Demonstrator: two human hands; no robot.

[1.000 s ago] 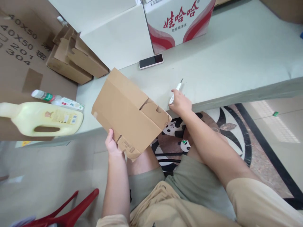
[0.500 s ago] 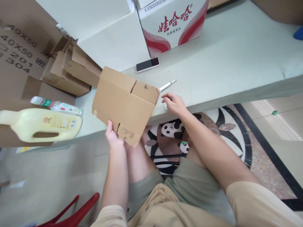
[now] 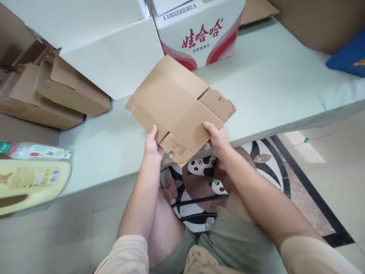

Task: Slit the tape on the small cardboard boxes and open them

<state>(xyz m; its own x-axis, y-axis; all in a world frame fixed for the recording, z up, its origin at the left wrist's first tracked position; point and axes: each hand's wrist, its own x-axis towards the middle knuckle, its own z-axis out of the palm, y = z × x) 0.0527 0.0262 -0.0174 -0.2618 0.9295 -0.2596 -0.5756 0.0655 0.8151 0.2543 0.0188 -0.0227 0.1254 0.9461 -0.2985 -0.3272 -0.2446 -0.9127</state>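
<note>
**Two Thumbs on a Slotted Sheet**

I have the folded cardboard [image 3: 171,99] in both hands, in the middle of the frame, at the near edge of the pale green table [image 3: 273,80]. My left hand [image 3: 154,146] grips its lower-left edge beside a slot; my right hand [image 3: 218,140] grips the lower-right edge, thumb on top. The other fingers are mostly hidden underneath, and I can't tell whether the cardboard rests on the table.

What could go wrong, as I judge it: both my holds are on the near side, so the far end could droop or swing if I loosen one. The slots leave the end flaps weakly joined, and the right-hand one already looks ragged, so a hard pull could tear it. Lifting or turning the cardboard carelessly could knock its far corner against the carton [image 3: 202,42] at the top of the frame. Whatever lies beneath it is hidden from me, so I could press down on something unseen.

The carton reads 娃哈哈 in red, with a ® mark, and 饮用纯净水 below; a barcode runs along its top. My cardboard's lower flap has a small printed panel, too fine to read. At left, the yellow jug's [image 3: 61,182] label is illegible too.
</note>
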